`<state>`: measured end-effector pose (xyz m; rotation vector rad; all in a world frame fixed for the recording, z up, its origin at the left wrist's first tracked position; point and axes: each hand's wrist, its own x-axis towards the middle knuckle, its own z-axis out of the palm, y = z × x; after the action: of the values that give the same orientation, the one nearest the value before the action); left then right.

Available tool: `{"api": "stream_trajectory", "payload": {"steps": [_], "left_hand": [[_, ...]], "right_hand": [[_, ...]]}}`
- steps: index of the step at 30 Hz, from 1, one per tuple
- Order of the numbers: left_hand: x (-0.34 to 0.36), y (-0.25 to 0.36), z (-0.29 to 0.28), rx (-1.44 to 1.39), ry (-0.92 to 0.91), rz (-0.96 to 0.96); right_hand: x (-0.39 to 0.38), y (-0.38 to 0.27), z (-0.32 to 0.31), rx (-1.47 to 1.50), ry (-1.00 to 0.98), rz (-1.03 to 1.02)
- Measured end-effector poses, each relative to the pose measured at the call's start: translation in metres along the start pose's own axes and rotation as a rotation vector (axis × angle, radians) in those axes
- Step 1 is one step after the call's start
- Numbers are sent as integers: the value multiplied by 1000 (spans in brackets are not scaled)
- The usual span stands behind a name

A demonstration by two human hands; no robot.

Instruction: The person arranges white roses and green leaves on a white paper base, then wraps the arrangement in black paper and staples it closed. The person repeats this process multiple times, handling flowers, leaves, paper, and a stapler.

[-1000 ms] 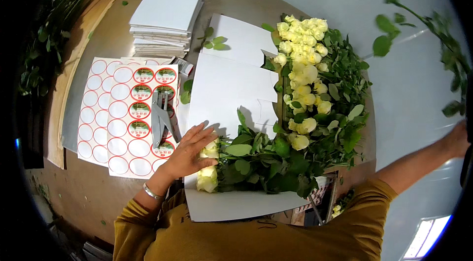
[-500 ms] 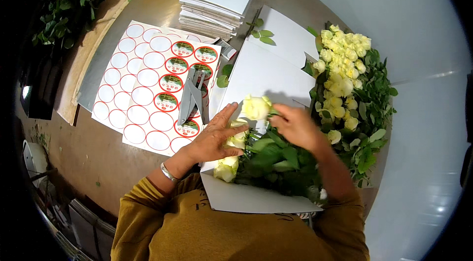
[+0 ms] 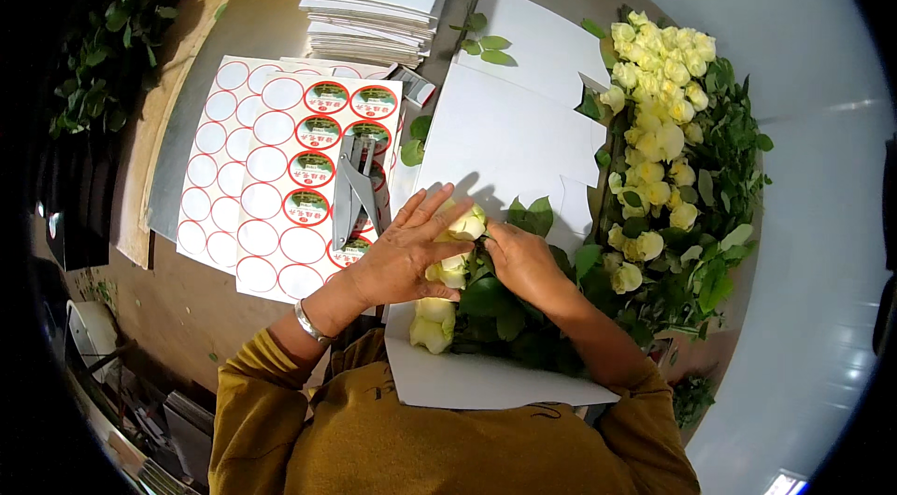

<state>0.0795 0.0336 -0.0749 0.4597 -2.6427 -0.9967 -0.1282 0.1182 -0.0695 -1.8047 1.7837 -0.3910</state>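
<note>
Beside the grey metal stapler (image 3: 355, 189) that lies on the sheet of round red-rimmed stickers (image 3: 280, 182), I have both hands on a small bunch of pale yellow roses with dark green leaves (image 3: 467, 294), which lies on a white cardboard sheet (image 3: 509, 135) on the surface. A second ago my right hand (image 3: 523, 261) was stretched far out past the big heap of loose pale yellow roses (image 3: 659, 121), and only my left hand (image 3: 406, 252) rested on the bunch; half a second ago the right had come back and was already at the blooms. Now the two hands meet over the top of the bunch, just right of the stapler, so I judge that one more stem has been brought in and I am settling it among the others. My left fingers are spread apart and lie flat over the uppermost bloom; my right fingers are curled down together on the stems and leaves, though what exactly they pinch is hidden under the hand. As for the bunch, its long axis runs roughly from the stapler side towards my right elbow, slightly slanted: the heads point up and left towards the stapler, the leafy stems trail down and right, away from it, under my right forearm.
</note>
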Motion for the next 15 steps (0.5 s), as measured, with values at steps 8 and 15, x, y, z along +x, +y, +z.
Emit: {"api": "stream_trajectory", "payload": {"steps": [8, 15], "left_hand": [[18, 18, -7, 91, -166, -134], [19, 28, -4, 197, -169, -205]], "right_hand": [[10, 4, -39, 106, -339, 190], [60, 156, -111, -246, 31, 478]]}}
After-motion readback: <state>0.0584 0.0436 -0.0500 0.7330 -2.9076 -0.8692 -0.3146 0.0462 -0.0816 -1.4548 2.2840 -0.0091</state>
